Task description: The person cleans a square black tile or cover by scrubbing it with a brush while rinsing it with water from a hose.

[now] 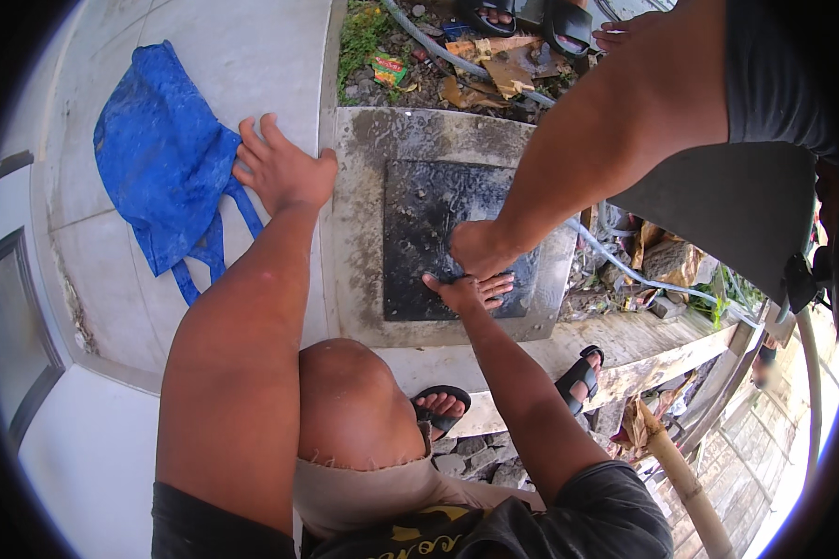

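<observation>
My left hand (287, 172), fingers spread, rests on the pale tiled ledge at the edge of a blue cloth bag (163, 140); its fingertips are close to the cloth, and I cannot tell whether they touch it. My right hand (469, 294) lies with fingers stretched out on a wet, dark square panel (418, 224) set in a concrete surround (359, 200). Another person's arm reaches in from the upper right. That person's curled hand (480, 250) is on the panel, right against my right hand, and hides part of it; what it holds, if anything, is hidden.
Behind the concrete lies rubble with torn cardboard (513, 74) and a grey hose (438, 51). The co-worker's sandalled feet stand at the top. A bamboo pole (685, 480) leans at lower right. Broken stones (480, 461) lie below the concrete ledge near my sandals.
</observation>
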